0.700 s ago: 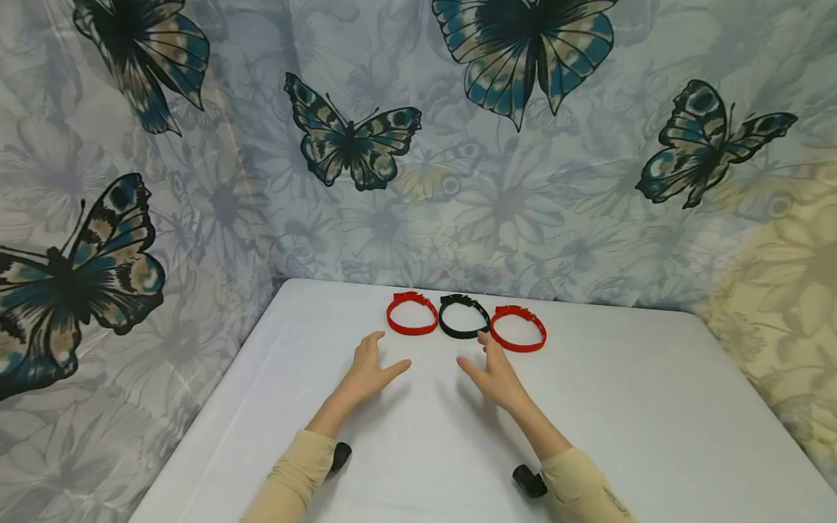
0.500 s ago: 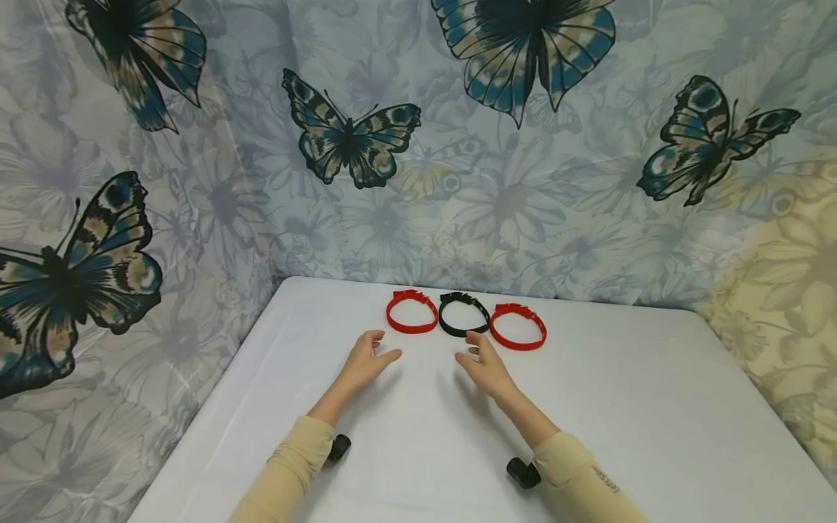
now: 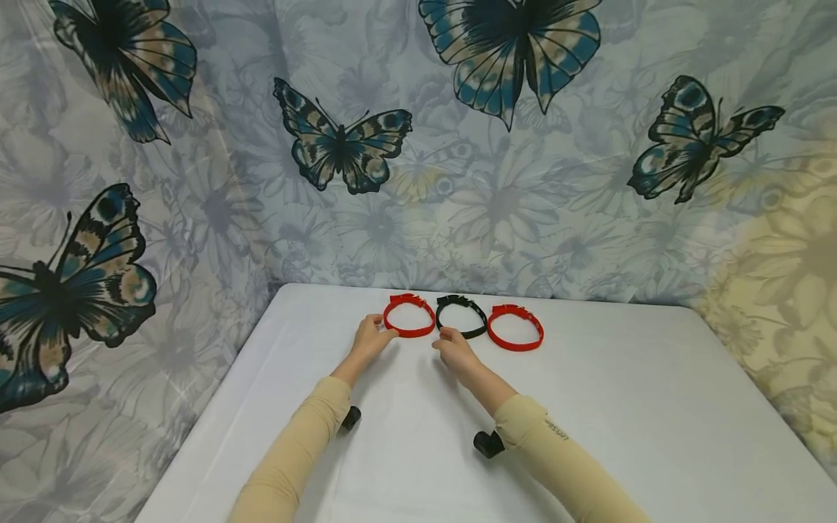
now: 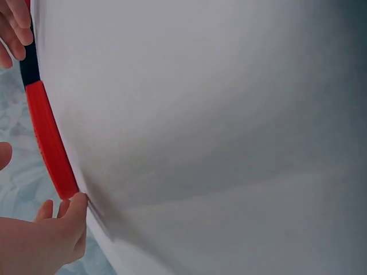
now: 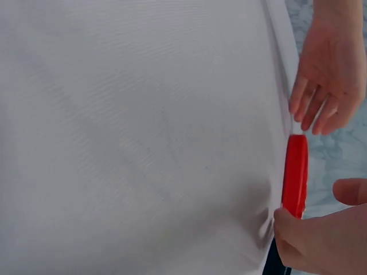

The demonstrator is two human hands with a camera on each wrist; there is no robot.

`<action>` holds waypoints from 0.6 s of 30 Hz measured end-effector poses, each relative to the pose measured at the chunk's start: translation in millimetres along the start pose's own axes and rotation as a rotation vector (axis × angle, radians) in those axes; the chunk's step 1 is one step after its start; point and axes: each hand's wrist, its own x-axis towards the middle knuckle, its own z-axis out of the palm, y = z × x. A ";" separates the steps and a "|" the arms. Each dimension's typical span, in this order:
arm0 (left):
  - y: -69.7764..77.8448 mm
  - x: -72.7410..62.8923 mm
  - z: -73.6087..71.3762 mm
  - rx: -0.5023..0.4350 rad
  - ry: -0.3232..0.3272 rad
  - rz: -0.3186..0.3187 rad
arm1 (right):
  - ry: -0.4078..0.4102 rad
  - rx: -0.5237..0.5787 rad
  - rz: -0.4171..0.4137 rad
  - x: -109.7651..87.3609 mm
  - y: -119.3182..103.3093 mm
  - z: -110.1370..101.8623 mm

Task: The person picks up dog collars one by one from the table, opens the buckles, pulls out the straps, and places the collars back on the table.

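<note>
And here, near the far edge of the white-covered counter [image 3: 608, 385], we have a round red strap collar [image 3: 415, 333], a round black strap collar [image 3: 483, 325] and a second round red strap collar [image 3: 516, 346], apparently buckled so each loop lies flat and round. We see the left hand [image 3: 370, 340] at the first collar's outer side and the right hand [image 3: 459, 356] where it meets the black one, seemingly set to frame it from both ends; the fingers are released, loosely bent, though we cannot tell whether they touch the straps.
</note>
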 end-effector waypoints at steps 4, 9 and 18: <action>-1.4 11.3 1.7 -0.017 0.034 -0.016 | 0.007 0.038 0.030 8.1 -4.0 7.0; 0.5 20.8 2.0 -0.036 0.062 -0.028 | 0.036 0.080 0.068 12.9 -8.0 15.4; 4.6 26.2 1.7 -0.074 -0.030 -0.096 | 0.061 0.074 0.063 21.3 -8.1 25.1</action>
